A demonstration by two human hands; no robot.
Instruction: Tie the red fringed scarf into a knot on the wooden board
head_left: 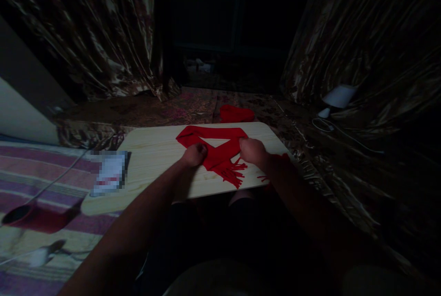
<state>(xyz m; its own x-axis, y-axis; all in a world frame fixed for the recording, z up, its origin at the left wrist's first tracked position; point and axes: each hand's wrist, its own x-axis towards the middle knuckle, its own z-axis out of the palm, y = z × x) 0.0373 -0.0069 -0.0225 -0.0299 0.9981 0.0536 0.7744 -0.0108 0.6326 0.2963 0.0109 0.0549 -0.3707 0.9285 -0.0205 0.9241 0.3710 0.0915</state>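
A red fringed scarf (220,152) lies in a loop on the pale wooden table (151,149), one fringed end pointing toward me. My left hand (195,154) is closed on the scarf's left part, thumb on top. My right hand (253,150) grips the scarf at the right side of the loop, fingers curled round the cloth. Some red cloth and fringe also show beyond my right wrist, partly hidden by the forearm. Past the table's far edge sits a bunched red cloth item (237,113), whose kind I cannot make out.
At the table's left edge lies a blurred-out white packet (110,174). A red cup-like object (41,219) and a white plug (39,256) with cords rest on the striped bedding (20,167). A small white lamp (340,96) stands back right, below patterned curtains (120,34).
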